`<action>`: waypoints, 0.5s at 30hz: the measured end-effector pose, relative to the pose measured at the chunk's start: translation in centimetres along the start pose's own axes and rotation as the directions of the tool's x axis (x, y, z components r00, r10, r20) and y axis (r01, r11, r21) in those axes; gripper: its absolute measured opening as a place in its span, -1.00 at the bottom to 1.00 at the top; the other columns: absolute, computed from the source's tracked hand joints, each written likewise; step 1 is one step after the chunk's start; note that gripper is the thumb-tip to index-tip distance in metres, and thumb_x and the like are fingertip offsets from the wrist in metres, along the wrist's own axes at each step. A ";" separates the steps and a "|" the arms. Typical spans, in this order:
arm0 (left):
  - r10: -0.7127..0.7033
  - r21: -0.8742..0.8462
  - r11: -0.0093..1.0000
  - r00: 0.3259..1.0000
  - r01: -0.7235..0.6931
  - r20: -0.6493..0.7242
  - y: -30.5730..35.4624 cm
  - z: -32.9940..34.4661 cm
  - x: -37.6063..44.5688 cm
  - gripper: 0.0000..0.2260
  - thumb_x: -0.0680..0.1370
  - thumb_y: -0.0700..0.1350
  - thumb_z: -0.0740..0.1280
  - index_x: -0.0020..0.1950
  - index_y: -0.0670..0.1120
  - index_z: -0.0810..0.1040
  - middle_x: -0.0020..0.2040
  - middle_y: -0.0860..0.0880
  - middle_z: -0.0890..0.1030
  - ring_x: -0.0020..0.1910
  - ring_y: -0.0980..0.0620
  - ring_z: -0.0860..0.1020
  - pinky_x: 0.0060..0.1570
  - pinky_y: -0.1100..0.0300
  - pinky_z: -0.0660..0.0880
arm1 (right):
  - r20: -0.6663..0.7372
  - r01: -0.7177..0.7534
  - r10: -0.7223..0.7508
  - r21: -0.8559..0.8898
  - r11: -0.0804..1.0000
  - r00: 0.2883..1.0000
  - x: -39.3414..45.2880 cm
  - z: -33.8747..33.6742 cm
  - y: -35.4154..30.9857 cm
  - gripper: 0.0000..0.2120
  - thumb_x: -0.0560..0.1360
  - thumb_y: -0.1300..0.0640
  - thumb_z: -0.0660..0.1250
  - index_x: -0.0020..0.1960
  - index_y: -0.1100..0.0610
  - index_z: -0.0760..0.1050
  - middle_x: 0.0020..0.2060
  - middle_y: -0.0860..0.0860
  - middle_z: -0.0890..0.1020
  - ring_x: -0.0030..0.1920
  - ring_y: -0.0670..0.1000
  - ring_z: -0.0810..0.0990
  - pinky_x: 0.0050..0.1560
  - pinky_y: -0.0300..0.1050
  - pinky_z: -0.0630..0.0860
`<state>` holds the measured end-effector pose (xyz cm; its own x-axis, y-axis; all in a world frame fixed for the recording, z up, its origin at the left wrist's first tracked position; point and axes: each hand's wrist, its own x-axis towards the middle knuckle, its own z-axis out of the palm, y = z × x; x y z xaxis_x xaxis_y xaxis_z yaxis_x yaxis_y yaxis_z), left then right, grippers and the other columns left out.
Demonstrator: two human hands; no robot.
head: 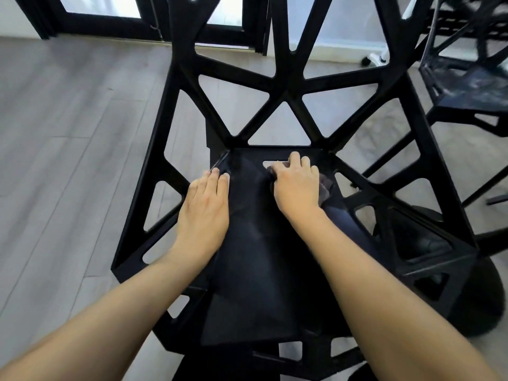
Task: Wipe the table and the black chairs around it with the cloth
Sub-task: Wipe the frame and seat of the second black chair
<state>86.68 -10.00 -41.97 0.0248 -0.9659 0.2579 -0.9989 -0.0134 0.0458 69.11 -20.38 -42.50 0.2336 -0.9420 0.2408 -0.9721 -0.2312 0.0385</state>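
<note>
A black chair (pixel 286 92) with an open, triangle-patterned frame fills the middle of the head view, its flat seat (pixel 255 257) right below me. My right hand (pixel 297 185) is closed on a grey cloth (pixel 325 188) and presses it onto the far part of the seat, near the backrest. Only a small bunch of the cloth shows beside the hand. My left hand (pixel 204 207) lies flat on the seat's left side, fingers together, holding nothing.
A second black chair (pixel 467 89) stands at the right, with a dark rounded base (pixel 478 292) near the first chair's right side. Grey wood-look floor (pixel 68 138) stretches to the left. Dark-framed glass doors (pixel 110 20) run along the back.
</note>
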 end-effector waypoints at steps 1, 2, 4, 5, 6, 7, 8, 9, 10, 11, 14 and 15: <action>-0.002 0.007 1.000 1.000 0.002 -0.006 -0.1 0.1 0.0 -0.55 0.52 -0.28 0.41 0.39 -0.24 0.41 0.40 -0.27 0.47 0.42 -0.22 0.42 0.40 -0.03 0.33 | -0.011 0.027 -0.027 0.009 1.000 1.000 -0.7 -0.2 -0.3 -0.77 0.42 0.10 0.44 0.08 0.04 0.61 0.06 0.15 0.53 -0.02 0.19 0.50 -0.07 0.08 0.41; -0.003 0.008 1.000 1.000 0.003 -0.009 -0.2 0.2 0.0 -0.56 0.52 -0.29 0.39 0.39 -0.23 0.42 0.40 -0.27 0.47 0.43 -0.22 0.41 0.41 -0.03 0.32 | -0.028 0.058 -0.058 0.025 0.998 0.998 -1.3 -0.4 -0.2 -0.75 0.40 0.09 0.46 0.08 0.06 0.60 0.04 0.16 0.53 -0.04 0.20 0.50 -0.10 0.07 0.43; -0.008 -0.005 1.000 1.000 0.008 -0.002 -0.2 0.3 0.0 -0.57 0.52 -0.32 0.36 0.39 -0.23 0.43 0.41 -0.27 0.46 0.44 -0.23 0.39 0.41 -0.04 0.31 | -0.050 0.074 -0.071 0.066 0.995 0.996 -1.8 -1.3 1.4 -0.72 0.41 0.08 0.46 0.11 0.07 0.59 0.03 0.16 0.51 -0.05 0.20 0.51 -0.11 0.07 0.46; -0.007 -0.005 1.000 1.000 0.007 0.000 -0.2 0.3 0.0 -0.57 0.51 -0.33 0.36 0.39 -0.23 0.43 0.41 -0.27 0.46 0.45 -0.24 0.38 0.42 -0.04 0.31 | -0.079 0.035 -0.030 0.068 0.997 0.996 -1.5 -1.9 2.7 -0.73 0.43 0.07 0.45 0.11 0.08 0.58 0.02 0.15 0.51 -0.04 0.20 0.51 -0.12 0.07 0.46; -0.002 0.007 1.000 1.000 0.002 -0.001 -0.2 0.4 0.1 -0.56 0.50 -0.34 0.36 0.38 -0.23 0.44 0.41 -0.28 0.45 0.45 -0.25 0.38 0.42 -0.05 0.30 | -0.124 -0.023 0.029 0.051 0.998 0.992 -0.8 -2.5 4.0 -0.76 0.46 0.05 0.43 0.10 0.10 0.57 0.02 0.15 0.51 -0.04 0.20 0.51 -0.13 0.06 0.45; 0.009 0.029 1.000 1.000 -0.009 -0.002 -0.2 0.5 0.1 -0.56 0.49 -0.34 0.36 0.37 -0.23 0.46 0.41 -0.29 0.45 0.44 -0.26 0.38 0.41 -0.05 0.29 | -0.166 -0.082 0.084 0.015 0.996 0.983 0.2 -3.1 5.4 -0.78 0.49 0.04 0.41 0.07 0.12 0.57 0.02 0.16 0.51 -0.03 0.20 0.51 -0.13 0.05 0.42; 0.023 0.050 0.999 1.000 -0.023 -0.007 -0.3 0.6 0.1 -0.56 0.47 -0.34 0.37 0.36 -0.21 0.49 0.40 -0.31 0.45 0.43 -0.28 0.38 0.41 -0.06 0.28 | -0.164 -0.123 0.114 -0.043 0.991 0.980 1.2 -3.5 6.6 -0.81 0.51 0.05 0.39 0.05 0.14 0.56 0.03 0.16 0.51 -0.01 0.20 0.51 -0.13 0.04 0.38; 0.041 0.058 0.998 0.999 -0.040 -0.015 -0.3 0.7 0.0 -0.56 0.45 -0.34 0.38 0.34 -0.18 0.53 0.40 -0.33 0.45 0.43 -0.30 0.38 0.40 -0.06 0.27 | -0.123 -0.138 0.125 -0.110 0.984 0.985 2.2 -3.8 7.4 -0.86 0.53 0.10 0.36 0.03 0.15 0.56 0.04 0.16 0.50 0.01 0.20 0.50 -0.11 0.03 0.34; 0.058 0.056 0.997 0.998 -0.056 -0.028 -0.3 0.7 0.0 -0.55 0.44 -0.34 0.39 0.34 -0.15 0.55 0.41 -0.35 0.43 0.42 -0.32 0.38 0.39 -0.07 0.25 | -0.074 -0.129 0.118 -0.168 0.977 0.990 3.1 -3.8 8.0 -0.89 0.54 0.15 0.33 0.02 0.16 0.56 0.04 0.15 0.50 0.02 0.20 0.50 -0.10 0.03 0.32; 0.066 0.051 0.997 0.997 -0.064 -0.042 -0.3 0.7 0.0 -0.54 0.45 -0.33 0.39 0.35 -0.12 0.56 0.43 -0.38 0.40 0.43 -0.33 0.37 0.40 -0.08 0.24 | -0.035 -0.091 0.085 -0.222 0.971 0.996 3.8 -3.7 8.2 -0.90 0.54 0.19 0.30 0.01 0.15 0.57 0.03 0.14 0.50 0.02 0.19 0.50 -0.10 0.02 0.31; 0.055 0.061 0.997 0.997 -0.051 -0.056 -0.3 0.4 0.0 -0.55 0.51 -0.26 0.25 0.39 -0.07 0.53 0.46 -0.47 0.28 0.46 -0.39 0.31 0.41 -0.15 0.24 | 0.060 0.040 -0.019 -0.376 0.926 0.998 4.7 -3.6 6.9 -0.87 0.51 0.24 0.26 -0.06 0.11 0.58 -0.07 0.06 0.50 -0.08 0.11 0.47 -0.17 -0.03 0.26; 0.058 0.077 0.996 0.997 -0.054 -0.045 -0.2 0.3 0.0 -0.54 0.51 -0.22 0.20 0.41 -0.06 0.52 0.45 -0.49 0.28 0.45 -0.40 0.32 0.38 -0.16 0.26 | 0.069 0.071 -0.047 -0.405 0.911 0.997 4.9 -3.6 6.6 -0.85 0.52 0.24 0.24 -0.06 0.11 0.58 -0.09 0.04 0.48 -0.13 0.08 0.43 -0.17 -0.04 0.26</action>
<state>86.85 -10.05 -42.29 -0.0312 -0.9524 0.3033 -0.9989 0.0193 -0.0422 63.77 -25.63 -37.53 0.2800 -0.9445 0.1717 -0.8773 -0.1792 0.4452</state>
